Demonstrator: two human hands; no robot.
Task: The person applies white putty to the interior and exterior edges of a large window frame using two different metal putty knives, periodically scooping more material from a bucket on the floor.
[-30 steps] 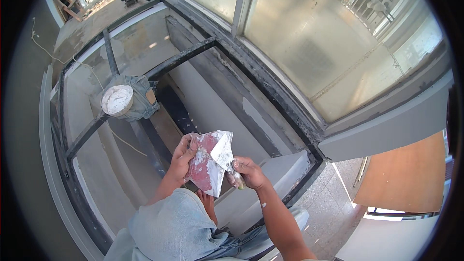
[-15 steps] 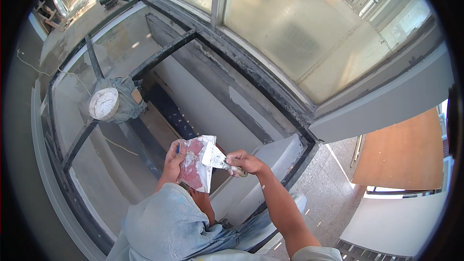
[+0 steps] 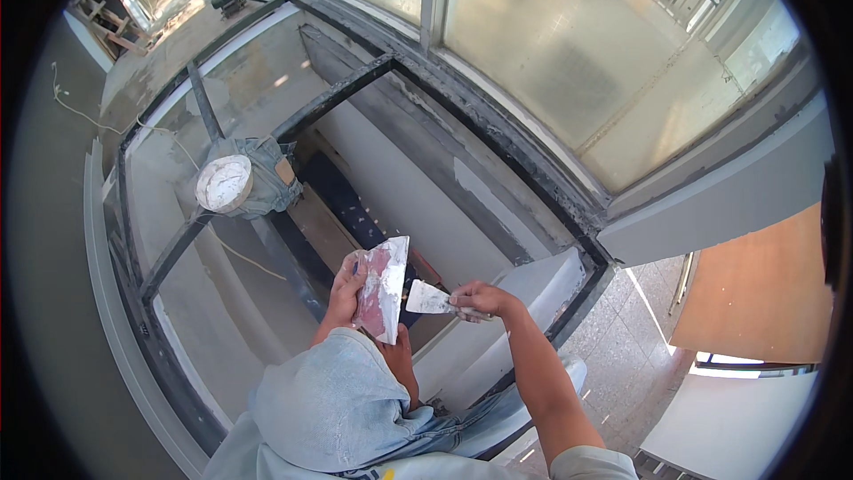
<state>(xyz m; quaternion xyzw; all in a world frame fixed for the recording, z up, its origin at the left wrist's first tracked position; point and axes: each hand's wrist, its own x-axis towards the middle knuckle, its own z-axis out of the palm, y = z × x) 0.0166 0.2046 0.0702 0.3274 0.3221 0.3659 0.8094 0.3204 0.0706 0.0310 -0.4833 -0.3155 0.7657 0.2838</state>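
My left hand [image 3: 346,289] grips a flat red plastering board [image 3: 377,292] smeared with white putty, tilted steeply beside my knee. Thick white paste coats its right edge. In my right hand [image 3: 481,300] is a putty knife [image 3: 430,298], its broad blade pointing left and streaked with white. A small gap separates the blade from the board. Farther left, a round bucket [image 3: 224,184] of white putty rests on a bundle of grey-blue cloth [image 3: 269,180] where the dark metal bars cross.
A dark metal frame [image 3: 498,138] surrounds a deep opening below me, with plastered ledges inside. Large window panes [image 3: 533,53] stand along the far right side. Wooden boards [image 3: 755,293] lean at right over the tiled floor [image 3: 586,356]. A pale cord [image 3: 244,258] runs past the bucket.
The putty knife has come off the board and moved right of it. The board has turned more edge-on. The whole view has shifted, so the surroundings appear farther right.
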